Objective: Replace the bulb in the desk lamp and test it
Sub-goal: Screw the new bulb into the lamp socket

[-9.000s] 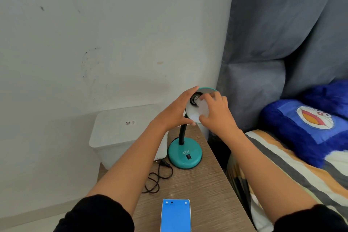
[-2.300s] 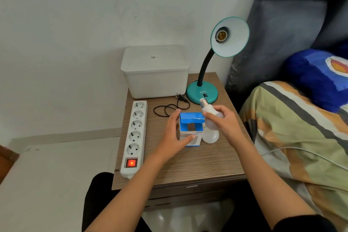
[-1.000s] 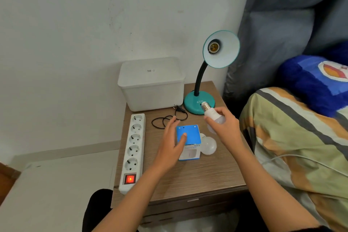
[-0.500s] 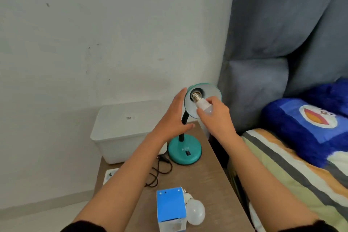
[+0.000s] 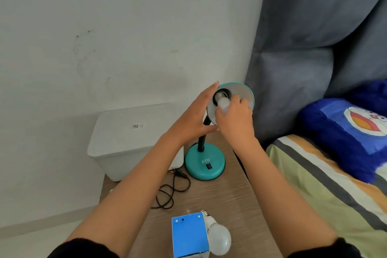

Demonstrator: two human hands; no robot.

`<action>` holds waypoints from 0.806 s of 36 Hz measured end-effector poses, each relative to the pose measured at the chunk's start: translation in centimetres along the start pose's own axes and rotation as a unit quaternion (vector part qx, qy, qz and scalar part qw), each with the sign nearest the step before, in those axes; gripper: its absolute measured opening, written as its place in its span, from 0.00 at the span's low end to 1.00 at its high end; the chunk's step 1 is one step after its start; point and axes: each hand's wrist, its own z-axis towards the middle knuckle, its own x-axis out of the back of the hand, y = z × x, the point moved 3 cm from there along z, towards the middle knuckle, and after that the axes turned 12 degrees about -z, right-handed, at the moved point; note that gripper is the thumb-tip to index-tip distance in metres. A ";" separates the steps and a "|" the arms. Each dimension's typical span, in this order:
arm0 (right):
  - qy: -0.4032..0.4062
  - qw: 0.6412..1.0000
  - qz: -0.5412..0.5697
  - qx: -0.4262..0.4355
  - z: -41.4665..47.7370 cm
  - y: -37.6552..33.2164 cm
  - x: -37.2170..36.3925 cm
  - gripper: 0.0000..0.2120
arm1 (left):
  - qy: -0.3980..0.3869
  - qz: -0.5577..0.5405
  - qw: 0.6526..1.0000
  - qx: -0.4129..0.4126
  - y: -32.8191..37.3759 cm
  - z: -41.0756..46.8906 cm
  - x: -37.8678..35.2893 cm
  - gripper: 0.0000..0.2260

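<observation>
A teal desk lamp (image 5: 205, 163) stands at the back of the wooden bedside table (image 5: 230, 201), its shade (image 5: 243, 92) facing me. My left hand (image 5: 192, 117) cups the left edge of the shade. My right hand (image 5: 234, 117) grips a white bulb (image 5: 223, 101) whose metal thread sits at the mouth of the socket. A second white bulb (image 5: 218, 239) lies on the table beside a blue bulb box (image 5: 189, 234).
A white plastic bin (image 5: 127, 138) stands left of the lamp against the wall. The lamp's black cord (image 5: 169, 192) lies coiled on the table. A bed with a striped cover (image 5: 335, 195) and a blue pillow (image 5: 345, 132) lies to the right.
My right hand has carried the bulb's thread into the socket mouth, and my left hand has closed in on the shade's edge. The view has shifted slightly closer.
</observation>
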 end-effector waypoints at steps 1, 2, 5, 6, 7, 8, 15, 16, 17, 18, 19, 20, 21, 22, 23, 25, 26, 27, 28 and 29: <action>-0.003 1.000 0.009 -0.007 0.0 0.0 0.0 0.18 | 0.000 0.000 1.000 -0.001 0.0 0.0 0.0 0.44; -0.007 1.000 0.021 -0.015 -0.1 0.0 0.0 0.18 | 0.001 -0.002 1.000 -0.001 0.1 -0.1 0.0 0.44; -0.015 0.998 0.049 -0.025 -0.1 0.1 0.0 0.20 | 0.001 -0.007 1.000 -0.001 0.2 -0.2 0.1 0.43; -0.016 0.998 0.056 -0.029 -0.2 0.1 0.0 0.20 | -0.001 -0.009 1.000 -0.001 0.2 -0.2 0.0 0.43; -0.016 0.997 0.062 -0.032 -0.2 0.1 0.1 0.21 | -0.001 -0.010 1.000 0.000 0.2 -0.2 0.0 0.43; -0.014 0.997 0.065 -0.036 -0.3 0.2 0.1 0.21 | -0.001 -0.010 1.000 0.000 0.2 -0.2 0.0 0.43; 0.036 0.998 0.039 -0.029 -1.2 0.4 0.3 0.19 | 0.007 -0.011 1.000 0.004 0.1 -0.3 0.0 0.44; 0.037 0.999 0.032 -0.025 -1.3 0.4 0.2 0.20 | 0.007 -0.012 1.000 0.005 0.1 -0.4 -0.1 0.44; 0.038 0.999 0.021 -0.020 -1.4 0.4 0.1 0.20 | 0.007 -0.013 1.000 0.007 0.1 -0.4 -0.1 0.43; 0.042 0.999 0.008 -0.015 -1.5 0.3 0.0 0.21 | 0.008 -0.014 1.000 0.009 0.2 -0.4 -0.1 0.43; 0.048 0.999 -0.005 -0.011 -1.6 0.3 -0.1 0.22 | 0.009 -0.017 1.000 0.011 0.2 -0.4 -0.1 0.43; 0.055 0.998 -0.017 -0.007 -1.6 0.2 -0.2 0.22 | 0.011 -0.020 1.000 0.012 0.3 -0.4 -0.1 0.42; 0.061 0.998 -0.027 -0.006 -1.7 0.1 -0.3 0.22 | 0.013 -0.023 1.000 0.012 0.3 -0.4 -0.1 0.42; 0.065 0.997 -0.034 -0.005 -1.7 0.1 -0.4 0.23 | 0.014 -0.024 1.000 0.013 0.4 -0.4 -0.1 0.41; 0.066 0.997 -0.038 -0.006 -1.7 0.0 -0.5 0.23 | 0.014 -0.023 1.000 0.014 0.5 -0.4 -0.1 0.41; 0.063 0.997 -0.036 -0.008 -1.8 -0.1 -0.7 0.22 | 0.013 -0.023 0.999 0.018 0.5 -0.4 -0.2 0.40; 0.058 0.998 -0.028 -0.008 -1.7 -0.1 -0.7 0.22 | 0.013 -0.026 0.999 0.020 0.5 -0.4 -0.2 0.39; 0.049 0.999 -0.014 -0.011 -1.6 -0.2 -0.7 0.22 | 0.014 -0.029 0.999 0.022 0.4 -0.4 -0.2 0.39; 0.038 0.999 0.002 -0.013 -1.4 -0.2 -0.7 0.23 | 0.014 -0.033 0.999 0.023 0.4 -0.4 -0.1 0.39; 0.026 0.999 0.017 -0.013 -1.2 -0.1 -0.7 0.24 | 0.015 -0.035 0.999 0.023 0.4 -0.4 -0.1 0.39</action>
